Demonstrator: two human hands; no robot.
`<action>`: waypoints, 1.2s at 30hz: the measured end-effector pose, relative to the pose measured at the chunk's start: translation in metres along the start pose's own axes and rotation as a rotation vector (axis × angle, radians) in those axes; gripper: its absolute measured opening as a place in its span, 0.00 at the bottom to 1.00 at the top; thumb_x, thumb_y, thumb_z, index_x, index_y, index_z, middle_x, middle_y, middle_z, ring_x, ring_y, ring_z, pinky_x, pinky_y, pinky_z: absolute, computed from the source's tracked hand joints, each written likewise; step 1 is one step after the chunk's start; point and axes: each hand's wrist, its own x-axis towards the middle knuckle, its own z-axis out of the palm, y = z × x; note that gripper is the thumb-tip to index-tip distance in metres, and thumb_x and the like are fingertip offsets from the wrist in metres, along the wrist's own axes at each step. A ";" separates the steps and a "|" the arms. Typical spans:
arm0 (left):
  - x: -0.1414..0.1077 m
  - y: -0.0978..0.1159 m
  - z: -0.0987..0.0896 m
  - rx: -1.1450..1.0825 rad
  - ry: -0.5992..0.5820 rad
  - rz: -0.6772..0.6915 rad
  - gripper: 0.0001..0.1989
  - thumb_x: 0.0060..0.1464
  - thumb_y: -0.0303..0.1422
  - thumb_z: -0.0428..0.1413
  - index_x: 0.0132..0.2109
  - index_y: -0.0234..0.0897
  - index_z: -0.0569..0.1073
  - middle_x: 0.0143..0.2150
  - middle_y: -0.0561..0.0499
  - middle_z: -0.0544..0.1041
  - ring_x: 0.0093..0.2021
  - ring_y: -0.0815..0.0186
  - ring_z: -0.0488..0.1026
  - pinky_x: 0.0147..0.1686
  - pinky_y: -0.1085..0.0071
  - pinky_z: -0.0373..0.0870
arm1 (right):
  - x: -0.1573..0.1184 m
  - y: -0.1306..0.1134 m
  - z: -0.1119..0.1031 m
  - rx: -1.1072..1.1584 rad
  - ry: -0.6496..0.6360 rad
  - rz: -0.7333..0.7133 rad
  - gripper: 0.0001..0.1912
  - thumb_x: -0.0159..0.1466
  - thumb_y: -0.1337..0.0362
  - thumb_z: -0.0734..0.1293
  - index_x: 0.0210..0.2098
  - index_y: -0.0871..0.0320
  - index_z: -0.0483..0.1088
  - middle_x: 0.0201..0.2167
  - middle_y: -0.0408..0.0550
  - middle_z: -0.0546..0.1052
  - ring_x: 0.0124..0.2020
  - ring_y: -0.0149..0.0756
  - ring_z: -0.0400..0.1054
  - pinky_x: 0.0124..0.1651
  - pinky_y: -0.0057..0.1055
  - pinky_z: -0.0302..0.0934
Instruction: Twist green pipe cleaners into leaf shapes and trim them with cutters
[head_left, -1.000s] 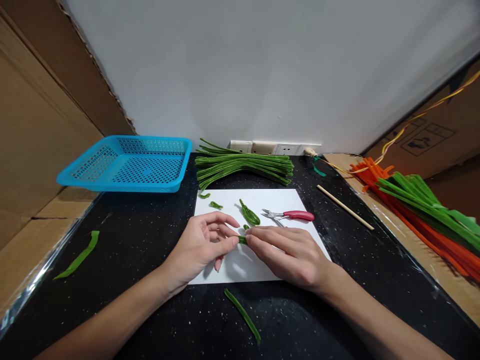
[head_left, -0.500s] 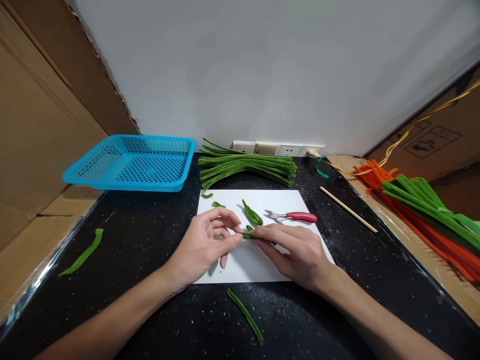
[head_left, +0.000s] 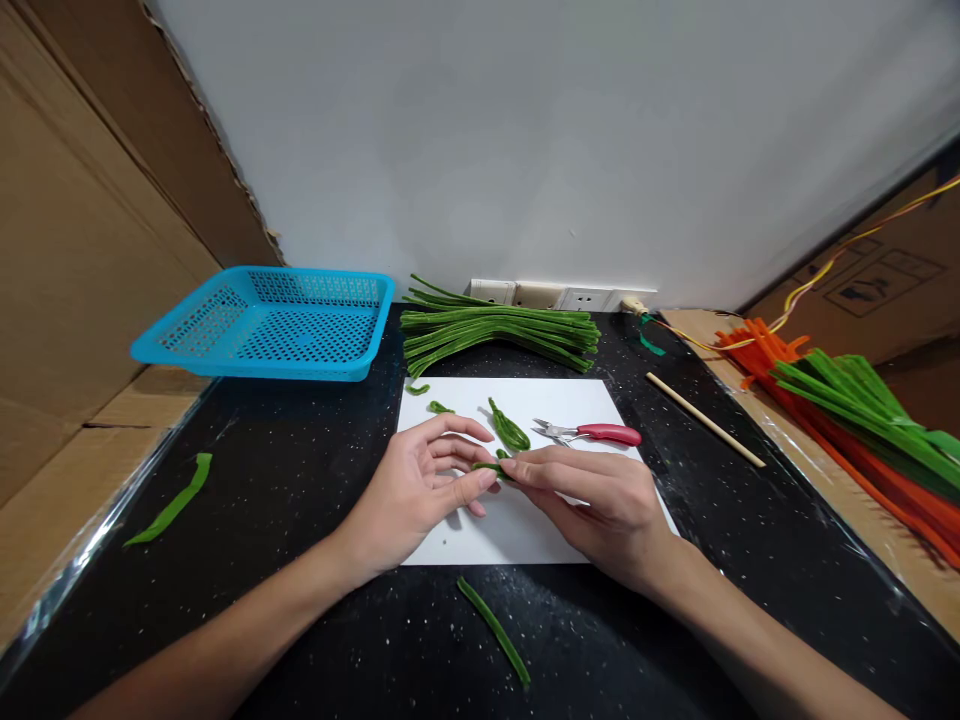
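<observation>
Over the white sheet [head_left: 487, 540], my left hand [head_left: 427, 480] pinches one end of a small green fuzzy stem piece [head_left: 491, 466] between thumb and fingertip, its other fingers curved. My right hand [head_left: 592, 495] grips the same piece at its right side, its fingers closed together and hiding part of it. Just beyond the fingertips lies a looped green leaf shape [head_left: 510, 428]. Pliers with red handles [head_left: 609, 433] rest on the sheet behind my right hand. Two small curled green bits [head_left: 439, 407] lie near the sheet's far left corner.
A blue basket [head_left: 300, 372] stands at the back left, beside a green stem bundle [head_left: 502, 330]. A wooden stick [head_left: 705, 420] and orange and green bundles [head_left: 862, 400] are right. Loose green strips lie left [head_left: 174, 505] and in front [head_left: 493, 630].
The whole view has shifted slightly, so things appear a little further right. My left fingertips have come closer to my right fingers, and less of the green piece shows.
</observation>
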 end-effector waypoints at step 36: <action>-0.022 -0.004 0.006 0.521 0.095 0.527 0.17 0.60 0.22 0.61 0.38 0.43 0.60 0.42 0.47 0.83 0.41 0.60 0.80 0.41 0.61 0.75 | 0.011 -0.011 0.004 1.174 -0.164 1.124 0.14 0.58 0.59 0.81 0.31 0.62 0.77 0.23 0.44 0.79 0.15 0.25 0.66 0.14 0.19 0.59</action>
